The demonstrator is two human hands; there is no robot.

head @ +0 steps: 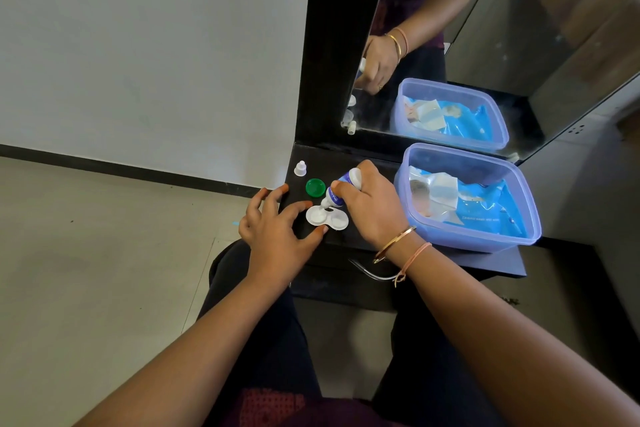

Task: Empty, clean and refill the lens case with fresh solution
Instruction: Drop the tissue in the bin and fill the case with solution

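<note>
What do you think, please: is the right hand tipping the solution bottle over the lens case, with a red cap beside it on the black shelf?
Not quite: the cap is green, not red. The head view shows the right hand tipping the solution bottle over the lens case, with that cap beside it on the black shelf.

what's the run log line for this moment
phase: refill | right hand: grips solution bottle, nozzle down over lens case | left hand: fingertips touch lens case | green cap: off, beside case

Plastic tub (478, 241) holds blue packets (491, 211); mirror (502, 28) behind.
</note>
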